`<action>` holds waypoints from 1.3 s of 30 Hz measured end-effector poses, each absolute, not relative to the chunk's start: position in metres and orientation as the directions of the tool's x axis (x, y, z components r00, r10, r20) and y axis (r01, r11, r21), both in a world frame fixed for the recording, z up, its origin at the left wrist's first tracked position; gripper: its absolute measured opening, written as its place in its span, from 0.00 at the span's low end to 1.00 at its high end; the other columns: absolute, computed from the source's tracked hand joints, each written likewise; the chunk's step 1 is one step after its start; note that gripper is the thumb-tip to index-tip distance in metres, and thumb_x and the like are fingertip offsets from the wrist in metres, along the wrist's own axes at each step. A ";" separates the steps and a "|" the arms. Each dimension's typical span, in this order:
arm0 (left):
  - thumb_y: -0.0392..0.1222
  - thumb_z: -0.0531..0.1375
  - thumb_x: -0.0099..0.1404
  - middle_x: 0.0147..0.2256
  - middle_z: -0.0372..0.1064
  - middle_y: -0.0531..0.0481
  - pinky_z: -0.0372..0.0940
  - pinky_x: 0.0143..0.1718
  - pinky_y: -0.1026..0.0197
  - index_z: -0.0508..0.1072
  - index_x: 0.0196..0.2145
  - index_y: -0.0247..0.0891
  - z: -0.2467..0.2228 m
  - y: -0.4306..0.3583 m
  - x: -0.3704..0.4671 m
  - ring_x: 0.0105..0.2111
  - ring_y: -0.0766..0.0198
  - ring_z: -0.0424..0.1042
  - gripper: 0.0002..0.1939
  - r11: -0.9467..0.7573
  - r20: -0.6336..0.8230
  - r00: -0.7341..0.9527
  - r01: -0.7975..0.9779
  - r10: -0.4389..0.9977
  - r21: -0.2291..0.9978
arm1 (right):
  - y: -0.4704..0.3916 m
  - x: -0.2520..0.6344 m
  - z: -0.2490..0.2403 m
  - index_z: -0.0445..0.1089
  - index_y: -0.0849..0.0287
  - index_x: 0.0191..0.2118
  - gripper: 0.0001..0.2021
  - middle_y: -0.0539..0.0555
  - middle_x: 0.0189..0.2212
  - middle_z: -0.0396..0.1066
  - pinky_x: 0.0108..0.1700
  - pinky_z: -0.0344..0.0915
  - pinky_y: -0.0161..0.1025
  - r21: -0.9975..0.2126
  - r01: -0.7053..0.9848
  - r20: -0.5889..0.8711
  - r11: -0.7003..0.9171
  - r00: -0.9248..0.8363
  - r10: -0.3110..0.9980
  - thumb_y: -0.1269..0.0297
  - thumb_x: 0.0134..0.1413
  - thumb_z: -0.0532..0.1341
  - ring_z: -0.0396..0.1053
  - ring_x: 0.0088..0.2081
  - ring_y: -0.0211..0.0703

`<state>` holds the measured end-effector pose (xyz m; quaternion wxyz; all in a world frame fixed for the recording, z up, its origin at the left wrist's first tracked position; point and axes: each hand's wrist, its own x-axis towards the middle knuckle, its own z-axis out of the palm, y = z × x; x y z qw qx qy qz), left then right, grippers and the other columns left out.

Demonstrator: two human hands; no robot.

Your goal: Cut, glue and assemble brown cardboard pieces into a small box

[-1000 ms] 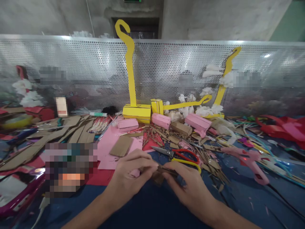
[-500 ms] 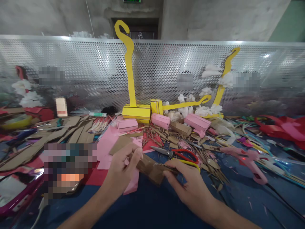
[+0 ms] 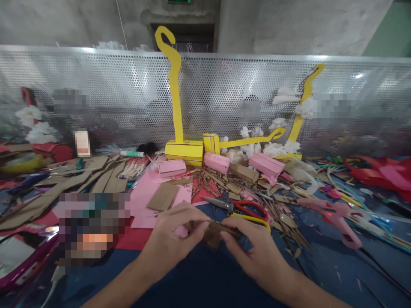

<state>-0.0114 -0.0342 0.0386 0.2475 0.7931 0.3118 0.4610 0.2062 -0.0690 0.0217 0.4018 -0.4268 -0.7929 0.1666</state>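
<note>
Between my two hands is a folded piece of brown cardboard (image 3: 213,238), held just above the blue table. My left hand (image 3: 175,233) pinches its left side near the top edge, and the fingers cover much of that end. On the right, my right hand (image 3: 253,244) grips the other end between thumb and fingers. Behind the cardboard lie scissors (image 3: 248,208) with red handles, partly over a yellow-handled tool (image 3: 257,220). A flat cardboard rectangle (image 3: 162,196) rests on pink paper (image 3: 141,216) beyond my left hand.
A pink glue gun (image 3: 337,214) with a cord lies to the right. Cardboard scraps (image 3: 285,222) litter the middle. Pink boxes (image 3: 171,167) and a yellow box with a tall hooked strip (image 3: 175,94) stand before a perforated metal panel (image 3: 224,94). Cardboard strips (image 3: 64,188) lie left.
My left hand has moved right and inward along the cardboard, closer to my right hand. The flat cardboard rectangle behind it shows more fully. My right hand stays nearly in place.
</note>
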 end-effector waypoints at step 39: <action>0.33 0.58 0.69 0.32 0.76 0.50 0.65 0.37 0.61 0.76 0.34 0.39 0.034 -0.031 -0.014 0.33 0.63 0.72 0.08 -0.734 0.598 0.430 0.329 0.677 0.594 | -0.072 0.200 0.027 0.70 0.56 0.35 0.11 0.48 0.26 0.68 0.29 0.56 0.36 -0.704 0.539 0.390 0.463 -0.251 0.886 0.60 0.67 0.55 0.62 0.27 0.39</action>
